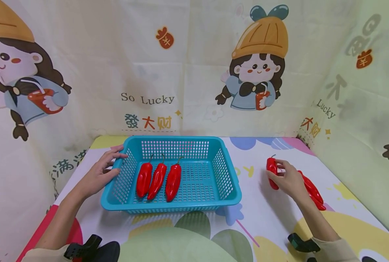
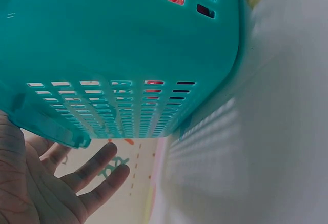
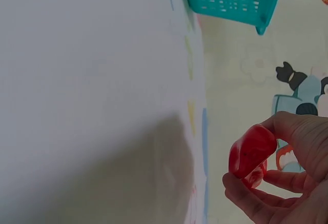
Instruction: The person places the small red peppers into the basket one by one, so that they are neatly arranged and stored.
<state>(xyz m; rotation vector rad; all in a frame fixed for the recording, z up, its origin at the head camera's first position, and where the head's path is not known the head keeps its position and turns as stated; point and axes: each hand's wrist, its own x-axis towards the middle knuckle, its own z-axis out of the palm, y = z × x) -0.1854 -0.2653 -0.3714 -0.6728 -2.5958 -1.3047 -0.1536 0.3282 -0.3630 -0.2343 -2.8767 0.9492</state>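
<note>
At the left end of the patterned table [image 1: 253,218], the left hand [image 1: 99,173] rests on the rim of a blue plastic basket [image 1: 194,205]. Its fingers are loosely spread, some reaching over the edge; in the left wrist view two others stretch out beside the basket's outer wall, and it has hold of no pepper.

Inside the basket, toward its left side, lie three red peppers: the left pepper [image 1: 144,180], the middle pepper [image 1: 157,181] close beside it, and the right pepper [image 1: 173,183] a little apart. Their stems point toward the far wall of the basket.

Well to the right of the basket, the right hand [image 1: 289,180] has its thumb and fingers closed in a pinch around another pepper [image 1: 271,166], held above the table, stem pointing away from the person. Just beyond that hand, more peppers [image 1: 313,191] lie on the table, partly hidden by the hand and forearm.
</note>
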